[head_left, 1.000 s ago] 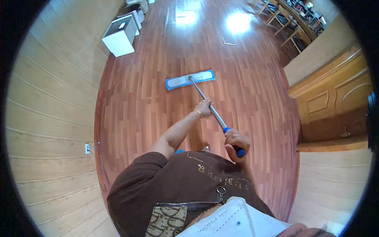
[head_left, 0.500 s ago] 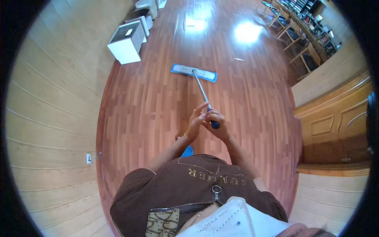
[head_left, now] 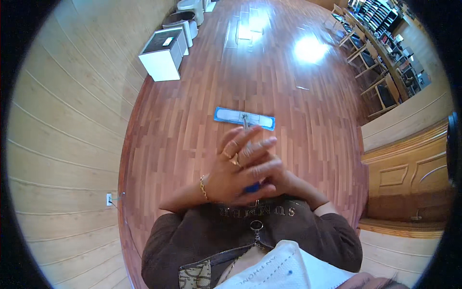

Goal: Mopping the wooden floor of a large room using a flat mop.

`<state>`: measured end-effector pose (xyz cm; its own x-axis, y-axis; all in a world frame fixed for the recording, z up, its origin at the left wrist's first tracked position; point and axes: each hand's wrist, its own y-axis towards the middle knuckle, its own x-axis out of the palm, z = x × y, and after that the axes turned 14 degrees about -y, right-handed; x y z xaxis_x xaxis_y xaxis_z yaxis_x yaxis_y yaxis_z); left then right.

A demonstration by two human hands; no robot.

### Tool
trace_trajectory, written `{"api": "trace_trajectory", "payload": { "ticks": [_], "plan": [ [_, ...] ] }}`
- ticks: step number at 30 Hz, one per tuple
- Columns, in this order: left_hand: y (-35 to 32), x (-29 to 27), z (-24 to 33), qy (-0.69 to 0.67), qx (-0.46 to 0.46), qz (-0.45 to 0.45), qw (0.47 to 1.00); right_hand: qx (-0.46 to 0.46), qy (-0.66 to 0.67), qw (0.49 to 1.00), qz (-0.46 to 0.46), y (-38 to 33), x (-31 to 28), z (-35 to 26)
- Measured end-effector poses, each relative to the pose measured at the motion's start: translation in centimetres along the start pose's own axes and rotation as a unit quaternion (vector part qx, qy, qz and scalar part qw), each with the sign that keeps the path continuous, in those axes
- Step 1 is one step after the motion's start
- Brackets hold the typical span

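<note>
A flat mop [head_left: 231, 115] with a blue-edged, pale head lies on the wood floor ahead of me, its metal pole running back toward my body. My left hand [head_left: 231, 168], wearing rings and a gold bracelet, is in front of the pole with its fingers stretched out and apart. Behind it, largely hidden, my right hand [head_left: 278, 176] is closed round the pole near its blue grip end [head_left: 251, 187]. Most of the pole is covered by my hands.
Along the left wall stand a white cabinet [head_left: 166, 70] and several bins. A long desk with wooden chairs [head_left: 386, 95] lines the far right. A wooden door [head_left: 404, 178] is at the right. A wall socket with a cord [head_left: 109, 199] is at the left.
The mop head has come closer to me. Both hands have drawn back and up toward my chest, and my left hand's fingers have spread in front of the right hand.
</note>
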<state>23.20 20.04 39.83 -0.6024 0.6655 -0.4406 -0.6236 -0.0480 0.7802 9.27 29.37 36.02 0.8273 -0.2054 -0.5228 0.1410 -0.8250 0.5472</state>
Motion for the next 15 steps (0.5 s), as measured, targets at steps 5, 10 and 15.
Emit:
{"api": "trace_trajectory", "payload": {
  "ticks": [5, 10, 15],
  "plan": [
    [-0.6, -0.3, -0.8, -0.195, -0.018, -0.044, 0.980, -0.106, 0.041, 0.993, 0.009, 2.0, 0.8, 4.5],
    [-0.5, -1.2, -0.6, -0.339, -0.016, -0.184, 0.922, 0.176, -0.212, 0.960, 0.052, -3.4, 7.0, 12.4],
    [0.0, -2.3, -2.1, -0.319, -0.073, -0.110, 0.939, 0.170, -0.186, 0.967, 0.047, -1.3, 6.7, 16.2]
  ]
}}
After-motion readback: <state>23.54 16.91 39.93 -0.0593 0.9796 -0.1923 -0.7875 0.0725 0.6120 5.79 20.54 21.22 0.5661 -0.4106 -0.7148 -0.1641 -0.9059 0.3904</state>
